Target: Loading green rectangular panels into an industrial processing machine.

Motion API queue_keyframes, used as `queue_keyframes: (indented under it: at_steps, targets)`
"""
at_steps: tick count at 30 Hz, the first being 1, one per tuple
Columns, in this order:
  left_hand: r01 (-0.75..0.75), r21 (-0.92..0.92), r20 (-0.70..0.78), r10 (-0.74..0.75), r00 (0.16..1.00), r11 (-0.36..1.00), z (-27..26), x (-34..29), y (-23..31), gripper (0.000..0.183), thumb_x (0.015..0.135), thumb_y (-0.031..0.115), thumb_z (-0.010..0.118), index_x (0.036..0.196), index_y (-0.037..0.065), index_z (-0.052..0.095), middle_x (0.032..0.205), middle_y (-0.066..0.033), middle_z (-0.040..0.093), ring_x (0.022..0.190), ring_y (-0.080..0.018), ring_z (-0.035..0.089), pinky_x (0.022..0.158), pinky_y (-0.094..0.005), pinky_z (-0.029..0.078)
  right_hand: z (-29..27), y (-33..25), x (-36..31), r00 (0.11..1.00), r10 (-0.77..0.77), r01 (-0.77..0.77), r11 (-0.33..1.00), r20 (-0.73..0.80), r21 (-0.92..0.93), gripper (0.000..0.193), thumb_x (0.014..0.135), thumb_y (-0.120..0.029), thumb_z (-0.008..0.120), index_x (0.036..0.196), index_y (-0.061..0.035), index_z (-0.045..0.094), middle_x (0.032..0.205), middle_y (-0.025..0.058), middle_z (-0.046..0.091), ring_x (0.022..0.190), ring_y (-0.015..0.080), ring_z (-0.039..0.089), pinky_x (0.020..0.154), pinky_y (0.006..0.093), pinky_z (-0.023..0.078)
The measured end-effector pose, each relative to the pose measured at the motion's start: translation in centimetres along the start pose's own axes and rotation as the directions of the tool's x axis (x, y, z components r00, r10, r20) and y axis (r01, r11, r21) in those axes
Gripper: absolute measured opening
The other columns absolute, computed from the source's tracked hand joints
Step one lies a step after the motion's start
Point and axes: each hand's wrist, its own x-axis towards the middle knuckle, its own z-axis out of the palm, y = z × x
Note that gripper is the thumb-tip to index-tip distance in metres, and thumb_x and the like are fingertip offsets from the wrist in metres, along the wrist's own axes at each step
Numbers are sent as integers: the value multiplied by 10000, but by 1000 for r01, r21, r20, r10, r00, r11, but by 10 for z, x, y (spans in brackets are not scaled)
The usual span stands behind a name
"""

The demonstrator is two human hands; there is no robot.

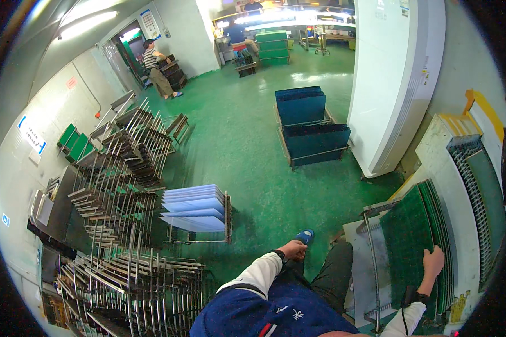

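Observation:
At the lower right, my right hand point(433, 263) closes its fingers round the edge of a green board point(402, 241). That board stands upright with several others packed close together in a metal rack point(375, 264) beside my leg. Fingertips behind the board's edge are partly hidden. My left hand point(294, 250) is held in front of my body, its fingers curled in, and nothing shows in it. A dark band circles the left wrist.
Blue boards point(315, 137) stand in a floor rack ahead, near a tall white cabinet point(399, 78). Pale sheets point(194, 208) fill another rack to the left. Many empty metal racks point(129, 281) crowd the left side. A slotted machine point(472, 185) borders the right. One person point(158, 70) stands far left.

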Motion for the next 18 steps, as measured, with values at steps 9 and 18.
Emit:
queue_keyframes:
  at_steps: [9,18]
  targets:
    - [-2,-10,-14,2,1000,1000,5,-9,5,167,865,184,594,859,28,534,701,-99,575,576,-213,599,493,-335,509,17,13,6,998,-37,37,999,-57,-14,485,749,-288,691,1128,-10,573,1085,175,608,1014,322,573,877,411,448]
    - [1,1,44,-1,999,1000,-4,-1,0,247,871,230,614,930,5,531,784,-144,617,651,-248,618,573,-372,539,15,10,6,997,-49,49,999,-58,-1,444,749,-273,684,1091,-10,580,1065,176,610,1000,333,571,856,422,445]
